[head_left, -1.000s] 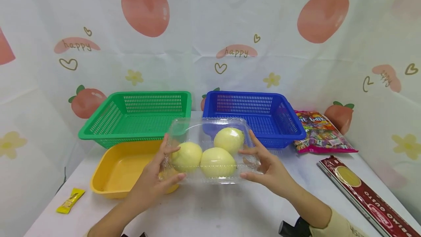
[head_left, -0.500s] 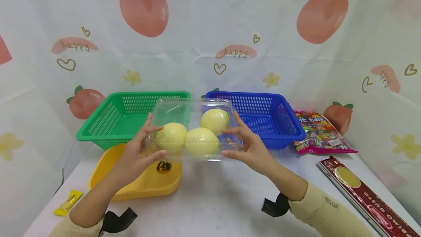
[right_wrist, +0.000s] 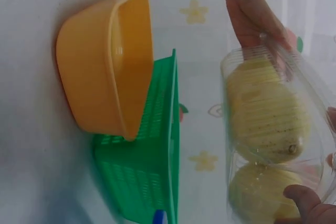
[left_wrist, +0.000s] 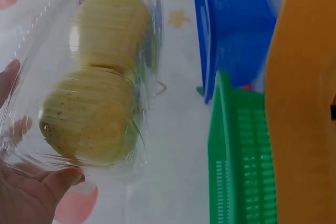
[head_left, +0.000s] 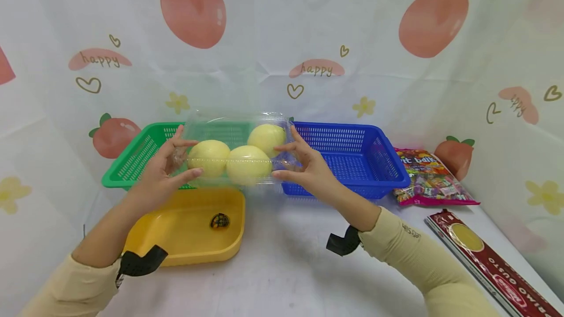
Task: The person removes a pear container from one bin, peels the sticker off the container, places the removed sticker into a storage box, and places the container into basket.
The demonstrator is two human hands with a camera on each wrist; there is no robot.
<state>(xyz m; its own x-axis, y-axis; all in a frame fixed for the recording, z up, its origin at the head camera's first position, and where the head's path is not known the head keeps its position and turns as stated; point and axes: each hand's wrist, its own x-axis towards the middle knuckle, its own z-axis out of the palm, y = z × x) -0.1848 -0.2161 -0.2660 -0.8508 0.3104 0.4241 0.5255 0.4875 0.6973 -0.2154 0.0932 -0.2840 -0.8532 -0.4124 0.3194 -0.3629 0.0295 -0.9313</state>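
Both hands hold up a clear plastic clamshell container (head_left: 224, 128) with three pale yellow-green round fruits (head_left: 208, 158) inside. My left hand (head_left: 154, 175) grips its left end, the thumb low at the near side and the fingers along the edge. On the opposite end my right hand (head_left: 310, 165) grips in the same way. In the head view the container overlaps the green basket (head_left: 118, 176) and the left part of the blue basket (head_left: 352, 191). The left wrist view shows the container's ribbed underside (left_wrist: 107, 35) with speckled fruit above it.
A yellow tub (head_left: 185, 234) stands in front of the green basket, partly behind my left forearm. Right of the blue basket lies a colourful candy bag (head_left: 429, 175). A long dark-red pack (head_left: 484, 258) lies along the table's right side. A printed cloth (head_left: 264, 23) hangs behind.
Both hands have lifted the container of fruits up, away from me and to the left, from the table's middle to over the green basket. A small yellow packet is now hidden behind the left arm.
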